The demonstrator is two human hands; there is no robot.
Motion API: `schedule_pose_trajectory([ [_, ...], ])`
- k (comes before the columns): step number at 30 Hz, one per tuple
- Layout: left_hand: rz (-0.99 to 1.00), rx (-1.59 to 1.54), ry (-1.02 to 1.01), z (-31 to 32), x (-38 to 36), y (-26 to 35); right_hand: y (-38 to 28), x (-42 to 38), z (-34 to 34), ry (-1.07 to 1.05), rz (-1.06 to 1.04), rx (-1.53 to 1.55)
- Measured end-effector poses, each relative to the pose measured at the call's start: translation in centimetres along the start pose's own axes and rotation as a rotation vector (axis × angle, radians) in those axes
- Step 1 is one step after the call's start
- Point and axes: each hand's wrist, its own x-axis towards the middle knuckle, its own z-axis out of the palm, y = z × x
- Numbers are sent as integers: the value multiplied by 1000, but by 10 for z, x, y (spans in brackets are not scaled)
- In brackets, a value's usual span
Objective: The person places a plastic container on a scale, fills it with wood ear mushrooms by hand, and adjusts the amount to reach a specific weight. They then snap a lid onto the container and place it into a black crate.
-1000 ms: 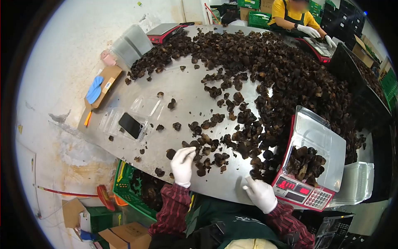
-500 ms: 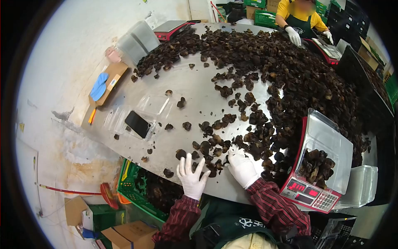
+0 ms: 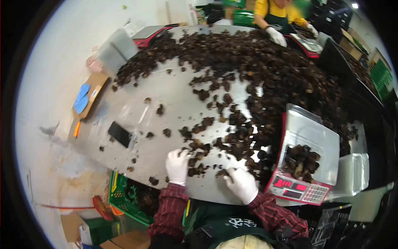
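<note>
Dark, curled pieces that look like wood ear mushrooms (image 3: 248,54) are heaped and scattered over the metal table. My left hand (image 3: 177,167), in a white glove, rests at the left edge of the near mushrooms, palm down. Its fingers are bent but slightly apart, and nothing shows in them. White-gloved too, my right hand (image 3: 242,184) is low over the tabletop, thumb and forefinger closed at a small dark wood ear mushroom (image 3: 222,172). Right of it, a red scale (image 3: 311,137) carries a clear tray with a pile of wood ears (image 3: 302,162).
A black phone (image 3: 119,134) lies at the left on the table (image 3: 137,153). Stacked clear containers (image 3: 352,174) stand beside the scale. A green crate (image 3: 128,195) sits below the near edge. Across the table, a co-worker's gloved hand (image 3: 276,36) is near another scale (image 3: 306,45).
The view has shifted, moving the table leftward in the picture. My left hand's fingers have gone from spread to bent. My right hand has drawn back toward the near edge.
</note>
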Motion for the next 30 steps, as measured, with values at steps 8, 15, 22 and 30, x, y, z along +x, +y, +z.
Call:
schedule_pose_trajectory([
  [8,-238,-455,178,2,36,20,-3,-46,-129,98,-5,-159],
  [15,268,-1019,14,-58,77,231,47,-56,-200,454,451,-402],
  [22,954,-585,-264,-44,71,327,77,-77,-208,626,439,-342],
  [30,558,-738,-97,-51,92,255,93,-102,-209,820,931,219],
])
